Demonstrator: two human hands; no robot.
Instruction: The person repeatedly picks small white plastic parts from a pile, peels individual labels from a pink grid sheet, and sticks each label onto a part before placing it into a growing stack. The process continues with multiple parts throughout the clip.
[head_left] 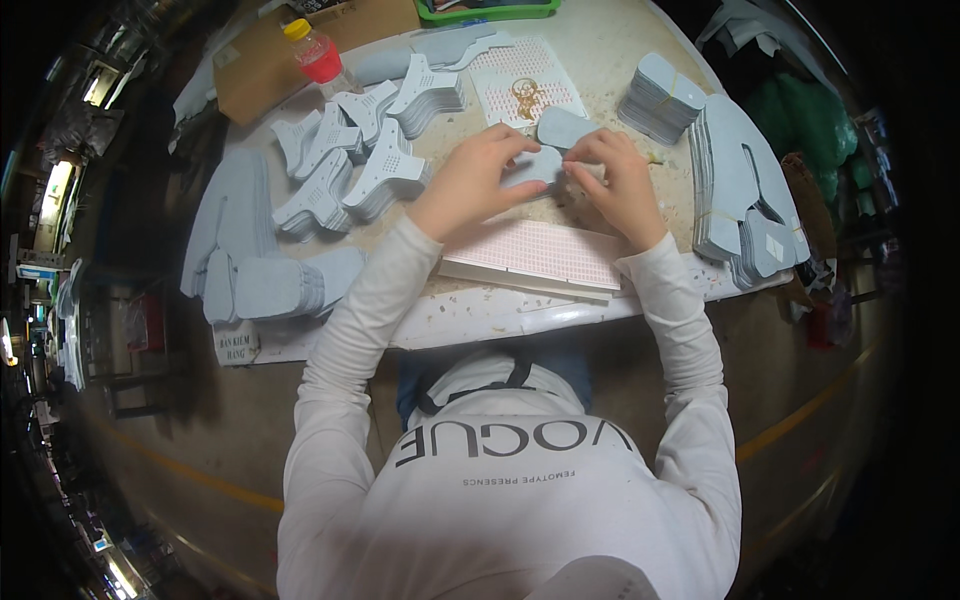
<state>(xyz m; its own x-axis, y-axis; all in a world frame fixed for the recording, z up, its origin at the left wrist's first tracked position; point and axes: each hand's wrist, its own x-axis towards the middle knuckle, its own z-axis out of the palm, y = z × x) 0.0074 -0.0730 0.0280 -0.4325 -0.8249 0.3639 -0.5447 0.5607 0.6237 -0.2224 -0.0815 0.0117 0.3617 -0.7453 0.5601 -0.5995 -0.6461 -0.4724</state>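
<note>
Hands meeting at table centre over one grey cut piece [535, 166]. Left hand [475, 178] curling around the piece's left edge, fingers closed on it, pressing it to the tabletop [600, 60]. Right hand [620, 180] pinching the piece's right edge between thumb and fingertips. Lying just beyond: a second rounded grey piece [565, 127] and a perforated sheet with a gold emblem [520, 85]. Resting just before the wrists: a flat pink gridded sheet [535, 252]. Standing left: stacks of T-shaped grey pieces [385, 170]. Standing at far left corner: a red bottle with yellow cap [318, 55].
</note>
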